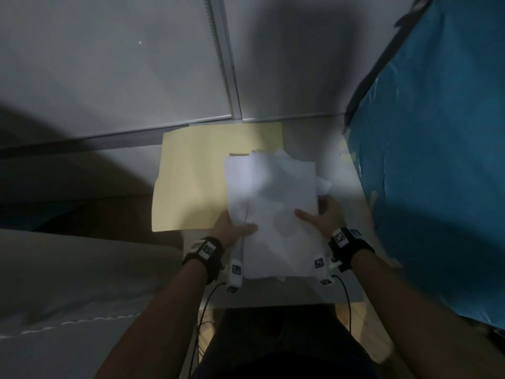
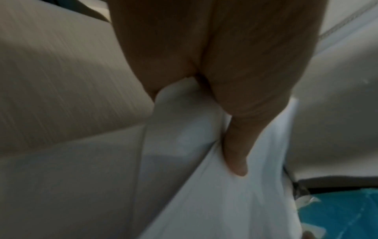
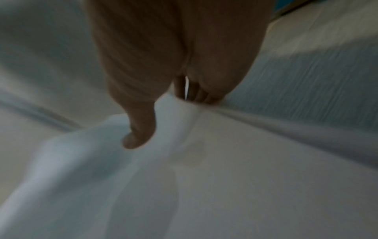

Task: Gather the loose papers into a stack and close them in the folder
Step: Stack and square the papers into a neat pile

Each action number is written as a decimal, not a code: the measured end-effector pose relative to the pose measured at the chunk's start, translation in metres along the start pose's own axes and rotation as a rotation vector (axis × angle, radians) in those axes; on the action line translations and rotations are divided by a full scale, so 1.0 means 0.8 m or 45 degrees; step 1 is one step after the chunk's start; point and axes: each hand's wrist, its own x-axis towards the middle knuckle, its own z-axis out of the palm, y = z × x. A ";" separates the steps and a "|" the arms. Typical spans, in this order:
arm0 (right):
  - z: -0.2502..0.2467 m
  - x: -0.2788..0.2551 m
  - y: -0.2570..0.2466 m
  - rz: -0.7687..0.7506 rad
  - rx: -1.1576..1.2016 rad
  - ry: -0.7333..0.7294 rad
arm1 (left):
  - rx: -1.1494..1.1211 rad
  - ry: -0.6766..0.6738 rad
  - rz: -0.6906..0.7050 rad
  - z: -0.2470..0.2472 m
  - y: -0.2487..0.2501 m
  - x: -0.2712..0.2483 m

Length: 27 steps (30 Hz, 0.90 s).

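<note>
An uneven stack of white papers (image 1: 273, 203) is held above the small white table (image 1: 344, 176), its sheets fanned out at the far end. My left hand (image 1: 232, 228) grips the stack's left edge, thumb on top (image 2: 235, 161), papers (image 2: 194, 202) below it. My right hand (image 1: 322, 217) grips the right edge, thumb across the top sheet (image 3: 139, 137), papers (image 3: 225, 177) spreading below. A yellow folder (image 1: 191, 181) lies open and flat on the table, partly under the stack.
A big blue box (image 1: 437, 160) stands close on the right. A grey partition wall (image 1: 109, 77) rises behind the table. A pale cushion or bedding (image 1: 82, 283) lies at the left. Cables hang below my wrists.
</note>
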 end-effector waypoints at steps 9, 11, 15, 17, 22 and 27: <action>-0.025 -0.019 -0.046 0.056 0.500 -0.277 | -0.007 -0.162 0.299 -0.020 0.026 -0.029; -0.024 -0.019 -0.068 -0.002 0.434 -0.217 | 0.028 -0.047 0.358 -0.019 0.042 -0.030; -0.033 -0.027 -0.127 -0.240 0.368 -0.139 | -0.199 0.261 0.509 -0.017 0.085 -0.037; -0.041 -0.032 -0.156 -0.356 0.339 -0.052 | -0.300 0.325 0.570 -0.020 0.107 -0.038; -0.055 -0.037 -0.161 -0.463 0.195 0.007 | -0.285 0.312 0.514 -0.025 0.114 -0.042; -0.061 -0.035 -0.133 -0.438 -0.044 -0.069 | -0.166 0.171 0.584 -0.010 0.115 -0.045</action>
